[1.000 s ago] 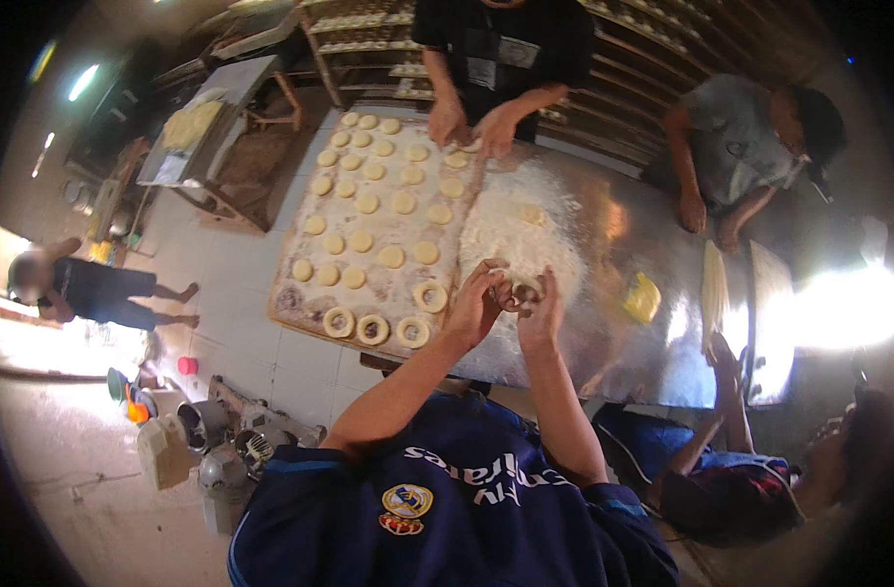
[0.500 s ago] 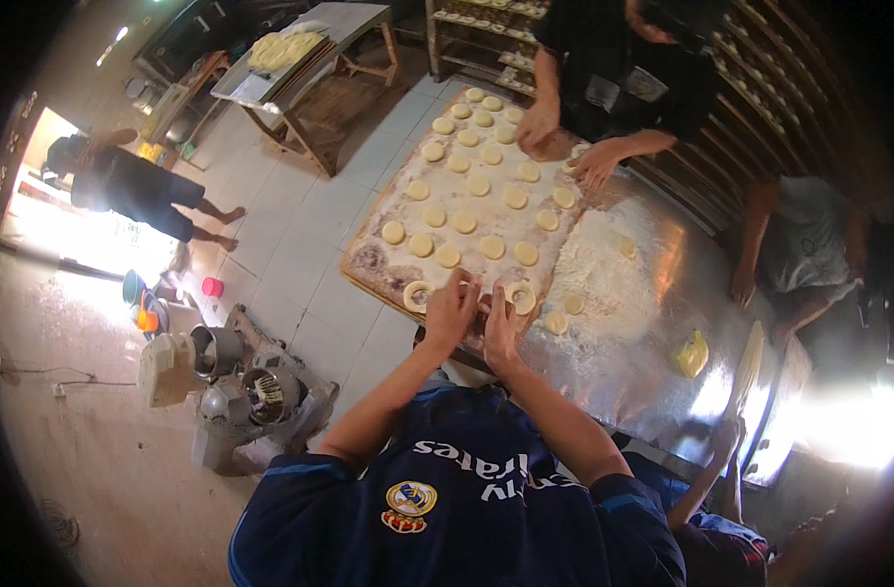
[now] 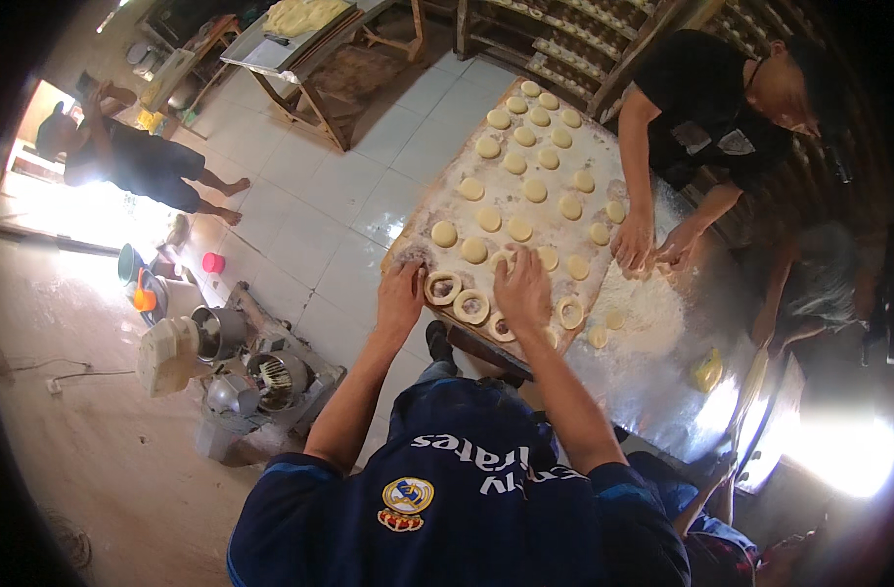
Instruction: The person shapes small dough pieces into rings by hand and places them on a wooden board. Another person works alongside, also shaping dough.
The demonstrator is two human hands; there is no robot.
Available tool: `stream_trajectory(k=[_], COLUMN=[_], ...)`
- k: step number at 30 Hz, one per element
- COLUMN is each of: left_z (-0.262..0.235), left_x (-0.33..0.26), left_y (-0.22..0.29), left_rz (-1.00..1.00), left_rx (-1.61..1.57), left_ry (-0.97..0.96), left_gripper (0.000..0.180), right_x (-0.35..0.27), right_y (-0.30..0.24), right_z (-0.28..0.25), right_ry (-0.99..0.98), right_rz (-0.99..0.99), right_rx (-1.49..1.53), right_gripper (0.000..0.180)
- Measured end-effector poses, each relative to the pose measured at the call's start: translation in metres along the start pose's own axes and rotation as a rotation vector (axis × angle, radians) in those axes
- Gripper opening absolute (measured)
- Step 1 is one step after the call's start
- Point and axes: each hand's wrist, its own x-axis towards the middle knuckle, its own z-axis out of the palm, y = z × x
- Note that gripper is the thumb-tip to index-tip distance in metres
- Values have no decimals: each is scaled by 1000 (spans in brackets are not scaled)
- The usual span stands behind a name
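Note:
Pale round dough discs [image 3: 488, 218] lie spread over a floured wooden board [image 3: 437, 201]. Along its near edge are several dough rings [image 3: 471, 306] with open centres. My left hand [image 3: 400, 296] is at the board's near left corner, fingers bent together beside the leftmost ring [image 3: 442, 288]; whether it pinches anything is hidden. Over the near rows reaches my right hand [image 3: 522, 291], its fingers closed on a dough disc [image 3: 502, 259] partly covered by them. Beneath that hand another ring [image 3: 502, 327] is partly hidden.
Across the board, a co-worker's hands [image 3: 652, 245] are in the flour pile [image 3: 638, 308] on the metal table [image 3: 652, 401]. A yellow bag [image 3: 707, 372] lies further right. Mixing machines [image 3: 261, 377] stand on the floor at left. Another person [image 3: 139, 161] is beyond, near the doorway.
My hands have parted from the near edge: the left toward the corner, the right forward onto the discs. More rings now show there. The co-worker's hands have moved to the flour.

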Motion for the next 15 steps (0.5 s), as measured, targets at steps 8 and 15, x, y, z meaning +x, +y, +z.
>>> stream_trajectory(k=[8,15], left_z=[11,0], left_x=[23,25], left_y=[-18,36], left_rz=[117,231], left_rx=[-86,-142], left_ry=[-214,-107], left_gripper=[19,26], right_x=[-6,-96], right_y=[-11,81], right_z=[-27,-113], right_ry=[-401,195], right_rz=[166,426], right_rx=[40,-5], right_gripper=[30,28])
